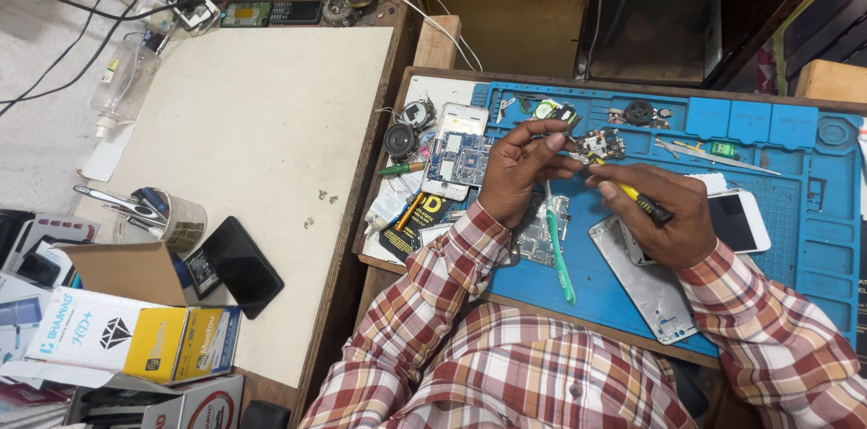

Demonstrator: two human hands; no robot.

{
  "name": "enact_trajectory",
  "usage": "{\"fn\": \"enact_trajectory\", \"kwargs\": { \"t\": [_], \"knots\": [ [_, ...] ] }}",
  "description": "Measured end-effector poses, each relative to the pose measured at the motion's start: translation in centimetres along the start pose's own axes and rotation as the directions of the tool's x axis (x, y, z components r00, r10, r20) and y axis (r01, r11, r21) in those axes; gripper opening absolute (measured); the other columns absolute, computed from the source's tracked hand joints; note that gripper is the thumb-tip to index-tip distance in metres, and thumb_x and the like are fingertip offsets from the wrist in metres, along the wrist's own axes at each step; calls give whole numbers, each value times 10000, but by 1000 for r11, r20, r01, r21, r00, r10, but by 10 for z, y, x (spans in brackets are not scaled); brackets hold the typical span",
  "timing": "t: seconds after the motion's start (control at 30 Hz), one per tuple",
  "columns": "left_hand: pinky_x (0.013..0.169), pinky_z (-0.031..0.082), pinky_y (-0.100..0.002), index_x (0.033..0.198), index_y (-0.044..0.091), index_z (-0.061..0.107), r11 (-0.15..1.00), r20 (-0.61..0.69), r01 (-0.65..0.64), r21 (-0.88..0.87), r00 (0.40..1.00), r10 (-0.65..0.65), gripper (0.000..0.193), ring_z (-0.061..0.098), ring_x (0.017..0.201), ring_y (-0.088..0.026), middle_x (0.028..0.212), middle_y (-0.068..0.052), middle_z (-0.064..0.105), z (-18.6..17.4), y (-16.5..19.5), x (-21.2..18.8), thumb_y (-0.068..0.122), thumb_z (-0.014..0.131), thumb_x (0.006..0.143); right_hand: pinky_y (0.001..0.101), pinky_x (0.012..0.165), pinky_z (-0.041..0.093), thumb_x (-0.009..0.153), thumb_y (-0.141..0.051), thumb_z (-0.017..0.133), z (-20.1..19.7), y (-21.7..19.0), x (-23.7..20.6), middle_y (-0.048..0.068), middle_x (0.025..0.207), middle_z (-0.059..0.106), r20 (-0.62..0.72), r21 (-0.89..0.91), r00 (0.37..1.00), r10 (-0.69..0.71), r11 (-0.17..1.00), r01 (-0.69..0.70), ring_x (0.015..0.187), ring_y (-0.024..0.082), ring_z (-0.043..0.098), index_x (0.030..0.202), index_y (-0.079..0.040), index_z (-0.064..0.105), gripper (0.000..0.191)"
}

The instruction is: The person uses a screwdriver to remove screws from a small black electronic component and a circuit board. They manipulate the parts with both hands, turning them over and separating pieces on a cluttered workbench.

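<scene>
My left hand (517,167) pinches a small dark circuit board (601,144); my right hand (664,212), grip closed, holds a yellow-handled screwdriver (632,197), its tip hidden against the board.

We see a small dark circuit board (600,145), crowded with parts, held tilted above the blue mat (795,212); a yellow-handled screwdriver (632,196) slants with its tip on it.
</scene>
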State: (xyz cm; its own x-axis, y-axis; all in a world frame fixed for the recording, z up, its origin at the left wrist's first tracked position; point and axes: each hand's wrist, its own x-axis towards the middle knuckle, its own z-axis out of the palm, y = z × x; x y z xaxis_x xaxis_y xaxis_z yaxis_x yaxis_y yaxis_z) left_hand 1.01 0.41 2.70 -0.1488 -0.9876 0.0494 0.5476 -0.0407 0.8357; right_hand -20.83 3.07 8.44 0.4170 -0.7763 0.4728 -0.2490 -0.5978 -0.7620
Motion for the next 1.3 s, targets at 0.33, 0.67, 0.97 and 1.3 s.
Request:
{"fn": "enact_trajectory", "kwargs": {
  "t": [0.33,0.67,0.97,1.3],
  "knots": [
    [819,632,-298,1236,12,672,998,-62,-29,-54,998,26,253,737,916,-163,1016,-97,737,1,-2,0,140,714,1023,297,816,627,1003,-134,649,6,4,0,123,1080,784,13,-31,1000,-27,999,27,961,196,782,1255,-39,704,274],
    [864,633,-302,1222,7,680,991,-119,-69,-116,991,56,253,736,964,-165,1113,-138,744,4,-6,1,125,723,1002,318,764,635,1039,-156,621,15,14,-3,167,1116,783,6,405,956,292,874,-269,862,204,746,1283,-7,695,296],
    [836,635,-294,1209,22,690,994,-142,-33,-103,990,18,241,752,980,-166,1069,-121,759,4,-3,1,143,706,1001,330,788,597,958,-168,704,16,6,-3,110,1031,782,27,-377,982,-185,908,181,880,192,768,1212,-95,731,266],
    [857,635,-309,1231,-10,694,993,-147,-84,-85,987,71,254,730,951,-167,1080,-115,738,2,-8,1,112,727,1011,304,713,618,996,-195,634,13,3,0,100,1059,800,26,286,949,316,907,-310,788,154,749,1240,-63,718,289]
  ]
}}
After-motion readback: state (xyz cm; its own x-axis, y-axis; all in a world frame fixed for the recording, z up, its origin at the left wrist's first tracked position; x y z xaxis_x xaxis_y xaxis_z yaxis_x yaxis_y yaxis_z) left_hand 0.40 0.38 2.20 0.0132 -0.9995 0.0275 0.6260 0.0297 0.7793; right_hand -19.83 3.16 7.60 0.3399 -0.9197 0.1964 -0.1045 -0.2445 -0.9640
